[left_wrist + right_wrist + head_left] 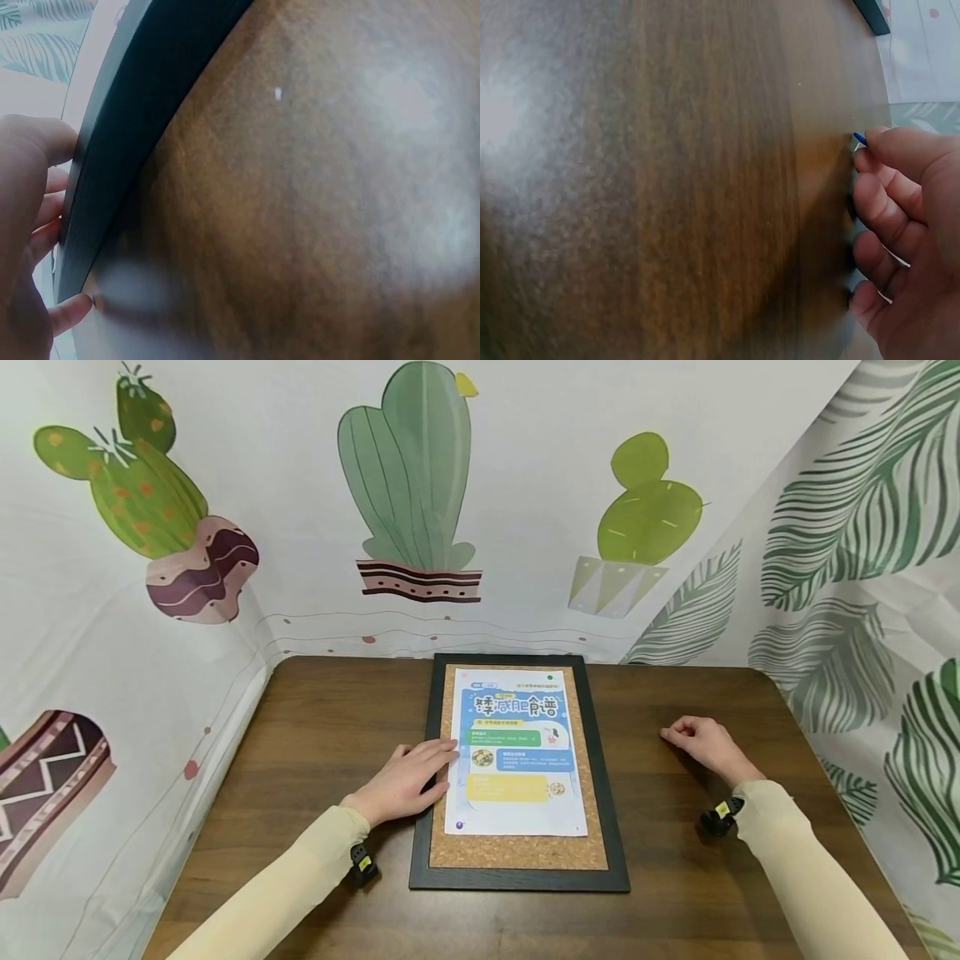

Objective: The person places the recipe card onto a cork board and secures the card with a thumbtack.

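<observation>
A printed paper sheet (517, 818) with a blue heading lies on a black-framed cork board (517, 853). Round thumbtacks show at its corners: a green thumbtack (550, 677), a purple thumbtack (460, 825) and a pale pink one at top left. My left hand (405, 783) rests across the board's left side, fingers extended over the frame (124, 112) with fingertips at the sheet's edge. Right of the board, low over the table, my right hand (705, 747) pinches a small blue thumbtack (860, 139) between thumb and index finger; most of it is hidden.
The brown wooden table (330, 718) extends on both sides of the board. A white cloth (525, 510) printed with cacti and leaves hangs behind and beside it. Each wrist wears a black camera, such as the right wrist camera (720, 817).
</observation>
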{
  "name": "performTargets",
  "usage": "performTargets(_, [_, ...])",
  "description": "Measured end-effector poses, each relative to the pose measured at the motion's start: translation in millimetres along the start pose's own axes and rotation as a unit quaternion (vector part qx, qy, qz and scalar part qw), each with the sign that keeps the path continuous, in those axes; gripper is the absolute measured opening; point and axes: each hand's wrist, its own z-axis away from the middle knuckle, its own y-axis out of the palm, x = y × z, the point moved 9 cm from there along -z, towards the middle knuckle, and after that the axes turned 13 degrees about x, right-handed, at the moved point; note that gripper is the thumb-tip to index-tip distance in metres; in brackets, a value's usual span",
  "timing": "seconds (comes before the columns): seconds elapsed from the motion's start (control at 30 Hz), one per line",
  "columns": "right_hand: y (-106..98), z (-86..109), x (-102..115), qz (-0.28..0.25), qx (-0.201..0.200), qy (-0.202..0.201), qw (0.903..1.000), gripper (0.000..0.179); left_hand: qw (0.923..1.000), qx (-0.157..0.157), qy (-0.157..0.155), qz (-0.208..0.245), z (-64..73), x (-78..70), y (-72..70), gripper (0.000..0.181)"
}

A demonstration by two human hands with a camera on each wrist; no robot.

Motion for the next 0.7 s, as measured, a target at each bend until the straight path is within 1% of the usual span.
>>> performTargets(0.1, [0.6,1.7,0.3,-0.002,0.005,0.002,1.0,0.034,1.0,0.0,0.0,-0.002,-0.3,-0.4,0.2,0.052])
performTargets(0.27, [1.5,4.2,0.6,-0.008,0.016,-0.001,0.9998,0.034,0.9999,-0.012,0.011,-0.003,-0.1,-2.3,-2.0,0.051])
performTargets(0.4, [2.1,4.6,2.4,-0.005,0.019,-0.005,0.9998,0.032,1.0,-0.004,0.006,-0.001,-0.7,-1.2,-1.1,0.051])
performTargets(0.6, [6.4,7.2,11.1,-0.005,0.028,-0.026,0.9993,0.028,1.0,-0.003,0.006,0.003,0.1,-2.0,-2.6,0.051])
performTargets(0.7, [9.3,9.8,18.4,-0.011,0.031,-0.042,0.9986,0.027,1.0,-0.001,0.004,0.003,0.2,-2.1,-2.3,0.051])
